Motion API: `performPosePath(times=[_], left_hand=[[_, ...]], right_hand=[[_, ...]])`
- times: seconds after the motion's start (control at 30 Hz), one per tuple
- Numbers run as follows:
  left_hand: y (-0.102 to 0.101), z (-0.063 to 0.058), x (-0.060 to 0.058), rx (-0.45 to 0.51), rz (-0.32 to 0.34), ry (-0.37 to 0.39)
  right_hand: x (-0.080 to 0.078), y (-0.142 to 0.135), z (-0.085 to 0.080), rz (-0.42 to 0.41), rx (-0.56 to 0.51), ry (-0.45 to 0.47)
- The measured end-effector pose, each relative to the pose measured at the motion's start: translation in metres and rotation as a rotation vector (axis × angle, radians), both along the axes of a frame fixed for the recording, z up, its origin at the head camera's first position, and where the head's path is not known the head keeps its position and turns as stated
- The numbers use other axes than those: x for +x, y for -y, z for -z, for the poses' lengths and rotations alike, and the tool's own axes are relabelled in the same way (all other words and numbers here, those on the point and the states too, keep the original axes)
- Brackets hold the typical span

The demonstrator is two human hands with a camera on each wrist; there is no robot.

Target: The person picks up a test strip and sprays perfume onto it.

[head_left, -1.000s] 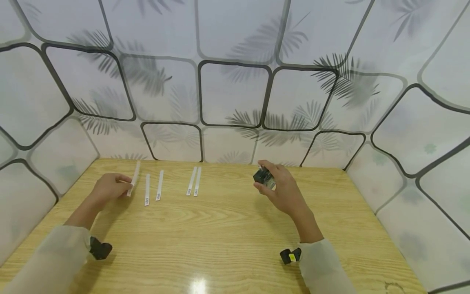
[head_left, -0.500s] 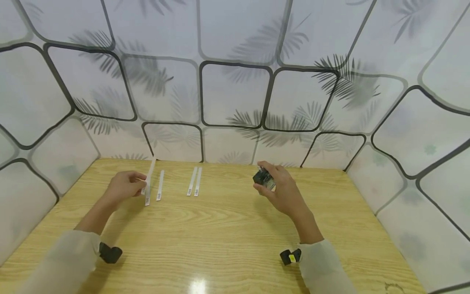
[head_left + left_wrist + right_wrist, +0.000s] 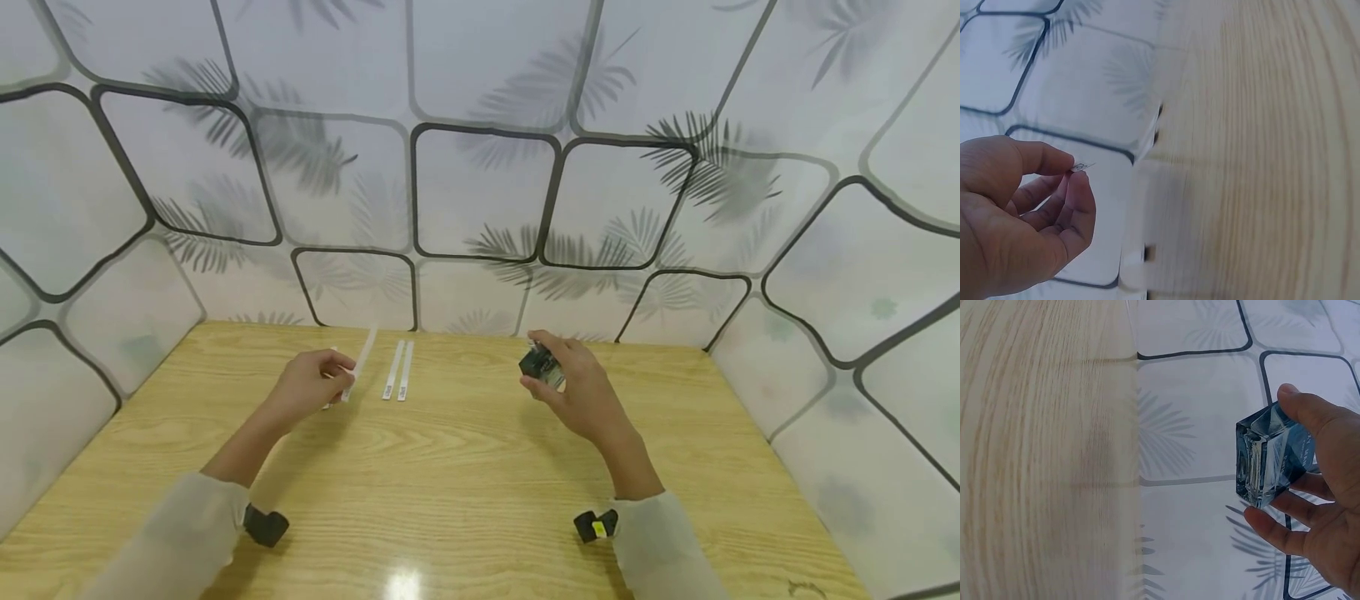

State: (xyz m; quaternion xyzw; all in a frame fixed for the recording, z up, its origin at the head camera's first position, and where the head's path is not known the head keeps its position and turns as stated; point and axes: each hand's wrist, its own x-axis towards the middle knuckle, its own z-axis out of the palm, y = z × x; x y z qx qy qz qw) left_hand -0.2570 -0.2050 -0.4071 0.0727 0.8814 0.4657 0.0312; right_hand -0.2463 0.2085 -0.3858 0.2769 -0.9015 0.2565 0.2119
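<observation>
We find the head view bright and evenly lit, with one white glare patch [image 3: 403, 586] on the yellow wood-grain worktop [image 3: 480, 500] at the bottom edge. We note soft shadows beside both sleeved forearms [image 3: 249, 446]. The white, leaf-patterned wall covering [image 3: 480, 192] appears stretched towards the corners. Print on the narrow white strips [image 3: 393, 370] is too small to read. Both wrist views are dimmer and cooler; we record shaded bare fingers [image 3: 1082, 212] in the left, bright reflections on the faceted blue transparent block [image 3: 1261, 462] in the right.

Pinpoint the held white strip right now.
In the head view, the held white strip is left of centre, pinched by the left hand, just left of two strips lying on the table.
</observation>
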Motion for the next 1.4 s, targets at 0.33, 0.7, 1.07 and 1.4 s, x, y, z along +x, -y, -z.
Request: performPosePath(times=[0.33, 0.7, 1.07, 1.4], left_hand=[[-0.040, -0.004, 0.005, 0.040, 0.084, -0.032], [-0.073, -0.007, 0.010, 0.069, 0.163, -0.047], [-0.104, -0.013, 0.022, 0.060, 0.235, -0.101], [-0.125, -0.015, 0.028, 0.081, 0.283, -0.137]], right_hand=[[0.001, 0.000, -0.001, -0.009, -0.003, -0.020], [0.002, 0.001, -0.001, -0.023, 0.006, -0.008], [0.000, 0.004, 0.004, -0.086, 0.034, -0.048], [-0.001, 0.007, 0.006, -0.133, 0.057, -0.047]])
